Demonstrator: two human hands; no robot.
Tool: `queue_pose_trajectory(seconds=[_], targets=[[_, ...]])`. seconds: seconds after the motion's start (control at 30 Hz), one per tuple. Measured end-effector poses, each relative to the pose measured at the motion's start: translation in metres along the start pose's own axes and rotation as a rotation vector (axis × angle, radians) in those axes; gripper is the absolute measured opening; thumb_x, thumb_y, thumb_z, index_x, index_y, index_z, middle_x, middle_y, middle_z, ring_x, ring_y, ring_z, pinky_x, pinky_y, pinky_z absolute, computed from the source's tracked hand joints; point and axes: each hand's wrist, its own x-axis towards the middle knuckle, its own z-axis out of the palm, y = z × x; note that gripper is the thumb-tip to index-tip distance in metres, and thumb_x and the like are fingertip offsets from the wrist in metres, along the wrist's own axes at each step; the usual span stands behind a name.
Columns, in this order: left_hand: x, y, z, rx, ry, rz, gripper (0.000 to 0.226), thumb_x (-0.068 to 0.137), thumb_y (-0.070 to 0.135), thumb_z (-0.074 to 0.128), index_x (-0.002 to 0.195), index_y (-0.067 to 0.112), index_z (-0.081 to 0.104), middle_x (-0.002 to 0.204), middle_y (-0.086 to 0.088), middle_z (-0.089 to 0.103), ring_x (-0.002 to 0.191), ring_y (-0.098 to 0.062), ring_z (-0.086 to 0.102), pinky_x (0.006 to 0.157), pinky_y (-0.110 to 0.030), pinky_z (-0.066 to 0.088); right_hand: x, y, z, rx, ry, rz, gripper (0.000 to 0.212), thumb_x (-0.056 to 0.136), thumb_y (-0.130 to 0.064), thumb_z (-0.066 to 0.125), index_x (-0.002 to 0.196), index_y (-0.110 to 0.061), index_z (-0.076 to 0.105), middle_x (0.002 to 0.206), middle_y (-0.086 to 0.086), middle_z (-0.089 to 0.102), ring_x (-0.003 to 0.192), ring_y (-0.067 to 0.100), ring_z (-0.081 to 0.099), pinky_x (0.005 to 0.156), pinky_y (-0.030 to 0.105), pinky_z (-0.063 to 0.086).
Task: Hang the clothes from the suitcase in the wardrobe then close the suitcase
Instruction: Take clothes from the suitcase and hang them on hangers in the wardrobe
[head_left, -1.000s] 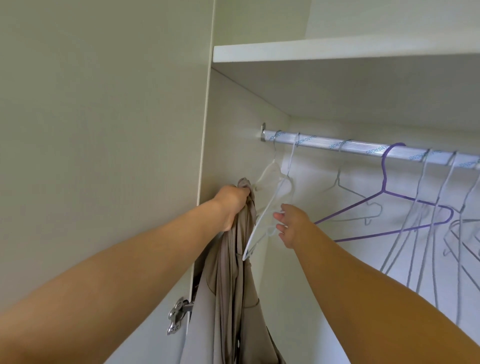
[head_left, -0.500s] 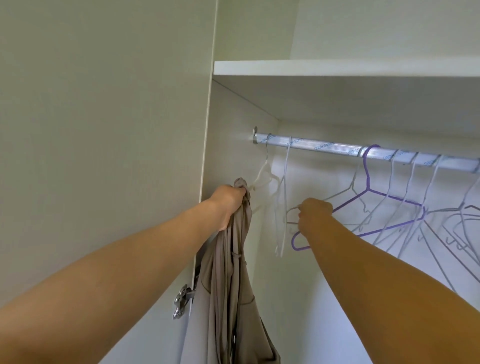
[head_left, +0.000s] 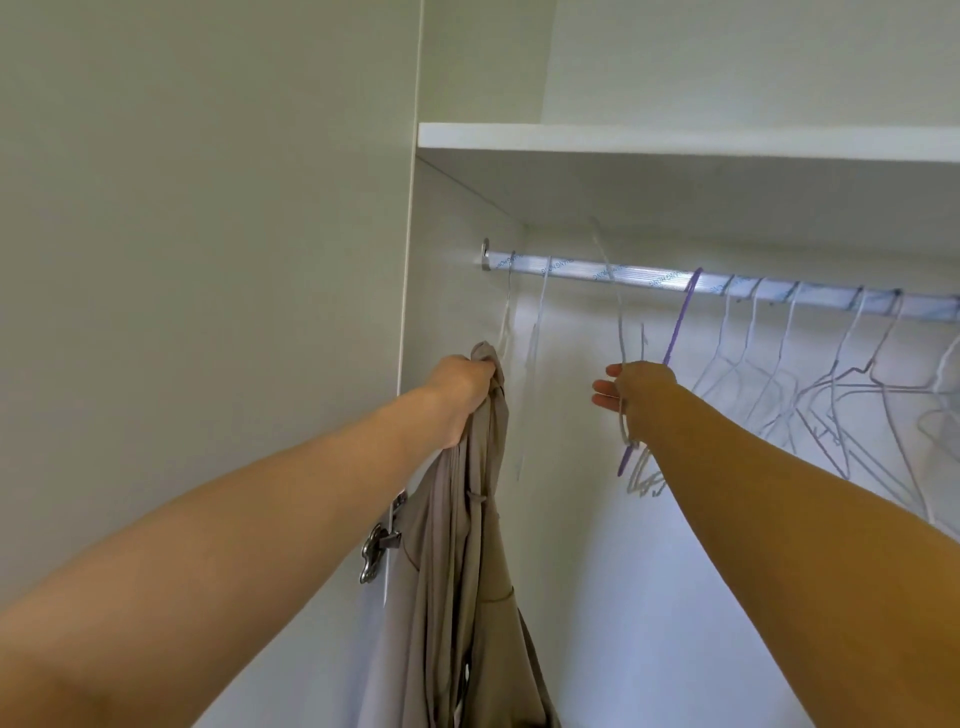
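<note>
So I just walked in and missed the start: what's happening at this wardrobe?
A person is at the open wardrobe. Their left hand grips a bunched beige garment, held up near the left end of the rail. Their right hand holds a white hanger whose hook sits above the rail, seemingly unhooked. The garment is not yet on a hanger; other hangers hang further right.

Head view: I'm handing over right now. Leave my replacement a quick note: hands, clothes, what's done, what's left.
Left grip holds the beige garment bunched at its top, near the wardrobe's left wall.
Right grip holds a pale hanger, its hook raised above the rail.
A purple hanger and other empty hangers hang on the rail.
Done: hanger picked.
Left: put the garment on the hanger, hook it on the rail, then close the suitcase, which is out of view.
</note>
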Motion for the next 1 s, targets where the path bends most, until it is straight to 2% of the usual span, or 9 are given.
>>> queue_pose_trajectory(seconds=[0.1, 0.17, 0.23, 0.33, 0.43, 0.53, 0.67, 0.83, 1.0], targets=[[-0.008, 0.003, -0.001, 0.026, -0.004, 0.028, 0.033, 0.099, 0.022, 0.040, 0.123, 0.000, 0.049, 0.086, -0.009, 0.052, 0.088, -0.024, 0.051, 0.078, -0.029, 0.043, -0.014, -0.004, -0.004, -0.163, 0.015, -0.083, 0.036, 0.095, 0.004, 0.038, 0.130, 0.008, 0.046, 0.113, 0.018, 0.060, 0.058, 0.010, 0.048, 0.052, 0.017, 0.046], [-0.011, 0.004, 0.000, 0.033, 0.001, 0.044, 0.033, 0.100, 0.021, 0.040, 0.124, 0.000, 0.048, 0.081, -0.007, 0.050, 0.080, -0.021, 0.051, 0.074, -0.028, 0.043, -0.023, -0.003, -0.006, -0.218, 0.035, -0.082, 0.026, 0.099, -0.002, 0.035, 0.111, 0.005, 0.057, 0.129, 0.021, 0.056, 0.052, 0.005, 0.049, 0.048, 0.015, 0.043], [-0.015, 0.006, 0.006, 0.039, 0.014, 0.057, 0.034, 0.100, 0.022, 0.039, 0.124, -0.001, 0.048, 0.079, -0.006, 0.048, 0.081, -0.022, 0.051, 0.076, -0.028, 0.042, -0.034, 0.001, -0.013, -0.249, 0.055, -0.042, 0.026, 0.099, -0.006, 0.037, 0.093, 0.003, 0.061, 0.122, 0.021, 0.061, 0.060, 0.012, 0.054, 0.057, 0.021, 0.045], [-0.028, 0.007, 0.019, 0.046, 0.036, 0.066, 0.035, 0.100, 0.023, 0.038, 0.124, 0.000, 0.048, 0.080, -0.008, 0.049, 0.078, -0.023, 0.050, 0.070, -0.028, 0.043, -0.049, 0.014, -0.037, -0.402, 0.191, -0.124, 0.020, 0.089, 0.000, 0.047, 0.096, 0.005, 0.065, 0.099, 0.018, 0.066, 0.082, 0.032, 0.060, 0.080, 0.037, 0.051], [-0.040, 0.004, 0.031, 0.044, 0.063, 0.060, 0.036, 0.100, 0.023, 0.037, 0.125, -0.001, 0.047, 0.092, -0.012, 0.054, 0.083, -0.024, 0.050, 0.072, -0.029, 0.044, -0.069, 0.029, -0.065, -0.375, 0.221, -0.189, 0.026, 0.083, -0.007, 0.051, 0.057, -0.011, 0.050, 0.061, 0.006, 0.050, 0.064, 0.025, 0.048, 0.068, 0.032, 0.041], [-0.059, 0.004, 0.042, 0.043, 0.095, 0.085, 0.035, 0.100, 0.021, 0.036, 0.126, -0.001, 0.046, 0.091, -0.009, 0.049, 0.089, -0.023, 0.047, 0.076, -0.027, 0.038, -0.089, 0.039, -0.098, -0.304, 0.201, -0.227, 0.030, 0.088, -0.018, 0.053, 0.058, -0.013, 0.051, 0.061, 0.003, 0.055, 0.059, 0.020, 0.049, 0.066, 0.031, 0.042], [-0.084, 0.008, 0.053, 0.066, 0.154, 0.114, 0.034, 0.100, 0.022, 0.036, 0.122, -0.002, 0.047, 0.078, -0.005, 0.045, 0.069, -0.018, 0.045, 0.069, -0.027, 0.039, -0.104, 0.046, -0.133, -0.200, 0.157, -0.166, 0.023, 0.086, -0.018, 0.058, 0.066, -0.013, 0.049, 0.063, 0.005, 0.055, 0.057, 0.017, 0.048, 0.057, 0.026, 0.040], [-0.113, 0.013, 0.059, 0.115, 0.188, 0.148, 0.039, 0.101, 0.027, 0.034, 0.126, 0.000, 0.046, 0.090, -0.009, 0.049, 0.090, -0.023, 0.045, 0.078, -0.029, 0.035, -0.121, 0.044, -0.162, -0.053, 0.235, -0.097, 0.040, 0.088, -0.029, 0.061, 0.058, -0.013, 0.041, 0.059, 0.004, 0.039, 0.052, 0.016, 0.035, 0.050, 0.027, 0.031], [-0.138, 0.013, 0.058, 0.140, 0.260, 0.161, 0.037, 0.101, 0.025, 0.033, 0.123, 0.000, 0.049, 0.080, -0.006, 0.046, 0.090, -0.025, 0.046, 0.078, -0.031, 0.037, -0.143, 0.048, -0.181, -0.218, 0.268, -0.163, 0.055, 0.097, -0.049, 0.034, 0.062, -0.010, 0.050, 0.061, 0.008, 0.053, 0.055, 0.019, 0.047, 0.056, 0.029, 0.040]])
